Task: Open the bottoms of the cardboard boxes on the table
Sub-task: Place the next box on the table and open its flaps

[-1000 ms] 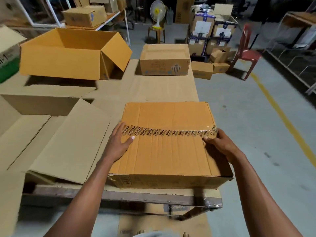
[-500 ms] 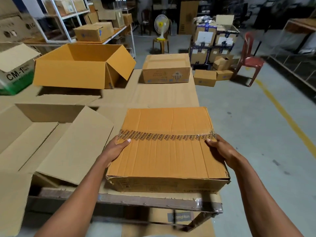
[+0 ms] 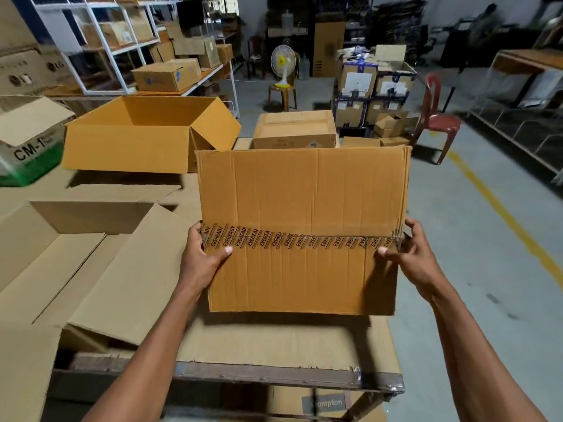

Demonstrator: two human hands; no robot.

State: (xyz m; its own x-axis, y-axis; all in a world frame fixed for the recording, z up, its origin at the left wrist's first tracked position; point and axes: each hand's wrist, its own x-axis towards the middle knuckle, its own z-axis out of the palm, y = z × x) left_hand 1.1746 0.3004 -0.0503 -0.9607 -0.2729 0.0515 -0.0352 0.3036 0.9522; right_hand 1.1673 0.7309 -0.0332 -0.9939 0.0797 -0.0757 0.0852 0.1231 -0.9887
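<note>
I hold a brown cardboard box (image 3: 301, 193) tipped up off the table, its taped face turned toward me. A strip of printed tape (image 3: 300, 240) runs across the middle seam of that face. My left hand (image 3: 202, 257) grips the box's left edge at the tape, thumb on the front. My right hand (image 3: 411, 254) grips the right edge at the tape's other end, thumb on the front. The table (image 3: 274, 339), covered in cardboard sheet, lies just below the box.
An open box (image 3: 128, 147) lies on the table at the back left, a closed small box (image 3: 294, 130) at the far end. Flattened cardboard (image 3: 100, 269) lies to my left. Stacked boxes, a fan and a red chair (image 3: 438, 120) stand on the floor beyond.
The box lay flat on the table with my hands resting at the tape ends. Now both hands have lifted and tilted it upright toward me.
</note>
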